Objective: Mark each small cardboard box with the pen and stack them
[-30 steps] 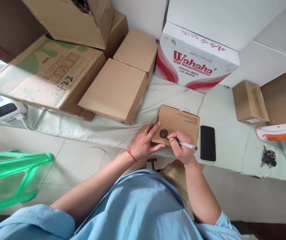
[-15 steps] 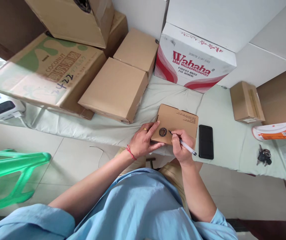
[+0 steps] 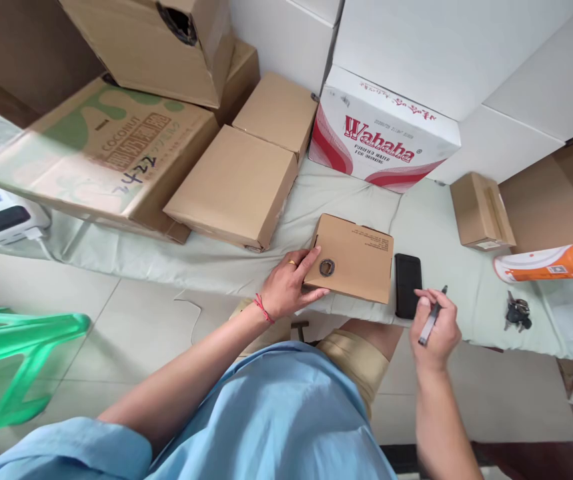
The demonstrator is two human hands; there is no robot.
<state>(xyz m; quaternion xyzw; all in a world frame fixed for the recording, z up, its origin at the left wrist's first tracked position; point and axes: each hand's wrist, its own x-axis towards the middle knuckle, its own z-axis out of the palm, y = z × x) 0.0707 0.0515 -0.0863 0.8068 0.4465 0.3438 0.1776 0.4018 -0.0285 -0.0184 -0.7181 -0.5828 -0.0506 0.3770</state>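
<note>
A small flat cardboard box (image 3: 359, 257) lies on the pale green cloth near its front edge, with a dark drawn ring (image 3: 327, 267) at its near left corner. My left hand (image 3: 289, 285) grips that corner, thumb below and fingers on top. My right hand (image 3: 433, 327) is closed around a pen (image 3: 431, 317), off to the right of the box and just in front of a black phone (image 3: 407, 285). The pen tip points up and away from the box.
Brown cartons (image 3: 236, 187) and a coconut-print carton (image 3: 101, 153) crowd the back left. A Wahaha water box (image 3: 381, 140) stands behind. A small brown box (image 3: 481, 210), an orange and white tube (image 3: 551, 261) and keys (image 3: 516, 312) lie right. A green stool (image 3: 11, 360) stands on the floor left.
My right hand has lifted the pen off the drawn ring and swung right, past the phone. My left hand stays on the box corner. The view has shifted slightly.
</note>
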